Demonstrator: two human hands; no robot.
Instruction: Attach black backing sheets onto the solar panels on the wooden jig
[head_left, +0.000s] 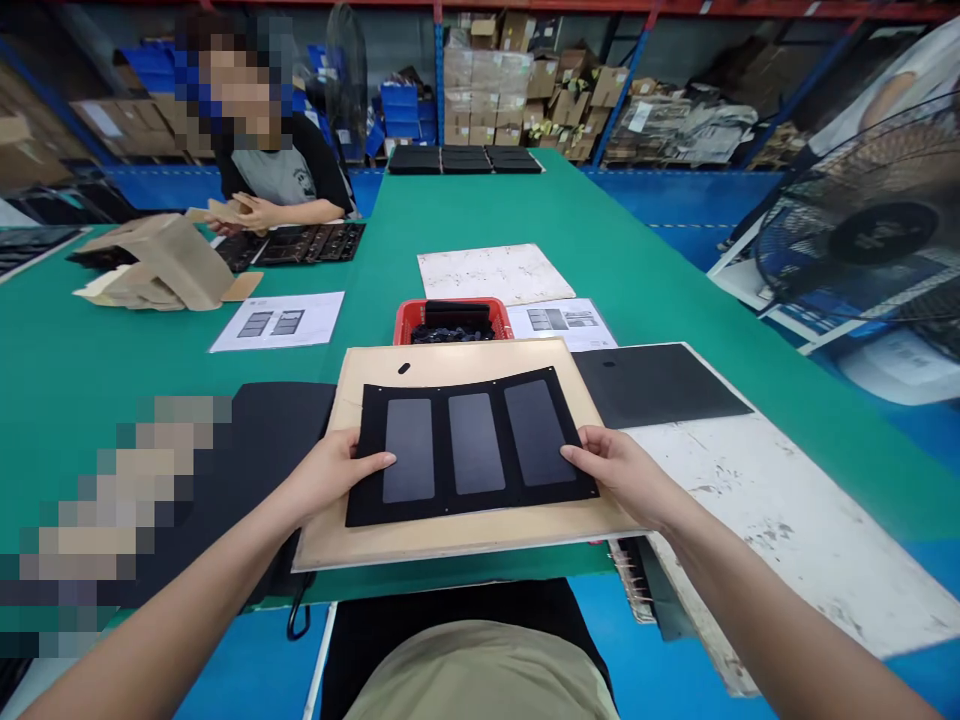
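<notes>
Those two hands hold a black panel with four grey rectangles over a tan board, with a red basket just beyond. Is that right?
Not quite: the head view shows three grey rectangles, not four. The left hand and right hand do hold the black panel over the tan board, the red basket just beyond.

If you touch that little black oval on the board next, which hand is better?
Probably the left hand: it looks nearer the black oval. The right hand grips the other end of the black panel. The left would need to release its end first.
</notes>
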